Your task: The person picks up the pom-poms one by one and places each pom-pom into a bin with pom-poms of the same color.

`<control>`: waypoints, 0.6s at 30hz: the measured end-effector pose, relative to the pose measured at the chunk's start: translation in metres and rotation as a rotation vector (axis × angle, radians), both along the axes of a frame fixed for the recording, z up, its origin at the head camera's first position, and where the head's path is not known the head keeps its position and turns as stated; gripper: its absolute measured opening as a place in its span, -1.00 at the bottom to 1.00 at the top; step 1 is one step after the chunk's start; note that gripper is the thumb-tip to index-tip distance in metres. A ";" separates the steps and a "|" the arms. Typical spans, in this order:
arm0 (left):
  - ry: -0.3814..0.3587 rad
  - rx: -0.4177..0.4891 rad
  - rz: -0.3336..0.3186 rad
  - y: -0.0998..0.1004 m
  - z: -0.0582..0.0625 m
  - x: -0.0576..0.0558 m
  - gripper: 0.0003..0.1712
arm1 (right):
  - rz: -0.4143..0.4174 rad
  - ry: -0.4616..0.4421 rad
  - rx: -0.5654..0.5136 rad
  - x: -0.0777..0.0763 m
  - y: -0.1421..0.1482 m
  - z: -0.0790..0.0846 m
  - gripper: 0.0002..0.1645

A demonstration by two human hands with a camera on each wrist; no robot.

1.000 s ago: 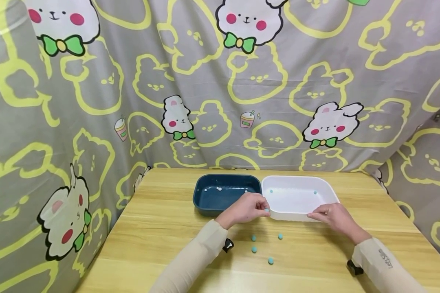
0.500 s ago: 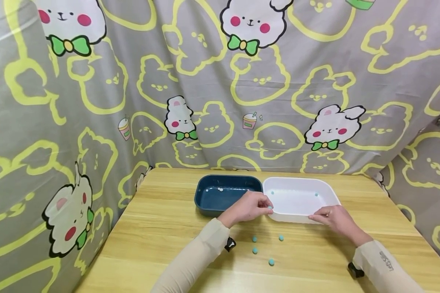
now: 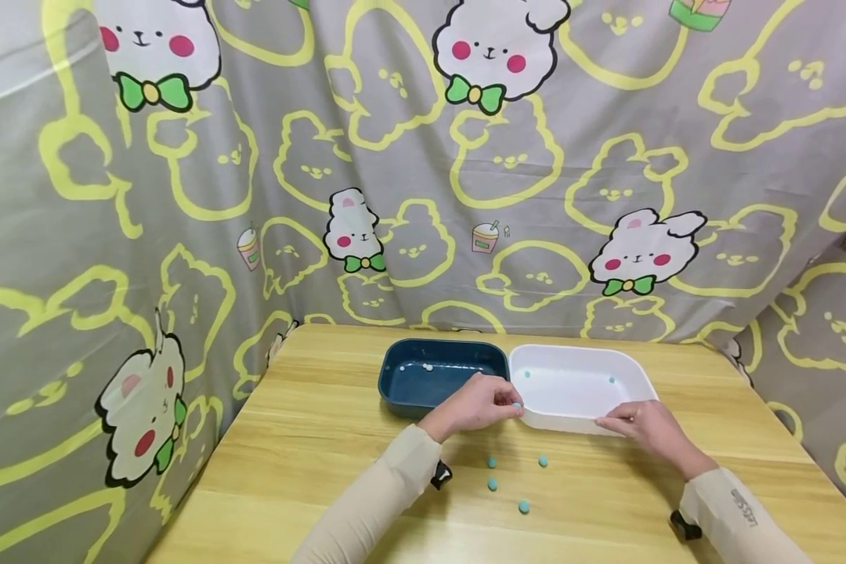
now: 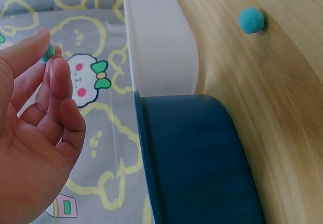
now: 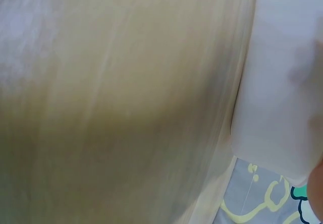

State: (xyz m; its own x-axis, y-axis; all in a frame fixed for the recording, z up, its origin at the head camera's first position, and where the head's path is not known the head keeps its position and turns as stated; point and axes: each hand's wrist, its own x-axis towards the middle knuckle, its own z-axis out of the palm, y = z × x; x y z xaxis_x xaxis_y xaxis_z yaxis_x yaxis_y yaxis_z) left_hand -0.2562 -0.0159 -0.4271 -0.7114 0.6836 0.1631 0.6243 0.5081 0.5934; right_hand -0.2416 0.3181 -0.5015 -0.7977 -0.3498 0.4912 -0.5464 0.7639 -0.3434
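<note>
My left hand [image 3: 474, 404] pinches a small teal pom-pom [image 4: 48, 53] between thumb and fingertips, near the front corner where two plastic bins meet. In the left wrist view the pom-pom sits above the rim level, beside the bins. My right hand [image 3: 646, 427] grips the front rim of the white bin [image 3: 560, 421] near its right end. Inside that bin lie two teal pom-poms [image 3: 527, 374]. A dark blue bin [image 3: 400, 409] stands against its left side, with a few small white balls [image 3: 428, 367] in it; my left hand covers part of it.
Several loose teal pom-poms [image 3: 524, 507] lie on the wooden table [image 3: 289, 446] in front of the bins, between my forearms. A grey patterned curtain [image 3: 409, 172] hangs behind the table and along its sides.
The head view has shifted slightly, so everything appears a little lower and further right. My left hand still pinches the pom-pom, and my right hand stays on the white bin's rim.
</note>
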 end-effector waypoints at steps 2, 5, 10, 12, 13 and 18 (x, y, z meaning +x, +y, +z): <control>0.010 -0.017 0.002 0.000 -0.002 0.001 -0.89 | -0.005 -0.005 0.005 0.001 0.000 -0.001 -0.89; 0.006 -0.008 0.000 -0.001 -0.003 0.002 -0.89 | -0.010 -0.018 0.008 0.004 0.000 -0.002 -0.89; -0.026 0.028 0.010 0.000 -0.003 0.001 -0.90 | -0.009 -0.030 -0.001 0.005 0.000 -0.002 -0.89; -0.045 0.039 0.022 0.000 -0.001 0.001 -0.90 | -0.004 -0.020 -0.003 0.004 0.000 -0.001 -0.89; -0.051 0.043 0.026 0.000 0.000 0.000 -0.91 | -0.001 -0.016 -0.005 0.003 0.001 -0.001 -0.89; -0.068 0.060 0.046 0.001 0.003 -0.002 -0.94 | 0.008 0.006 -0.003 0.001 0.000 0.000 -0.89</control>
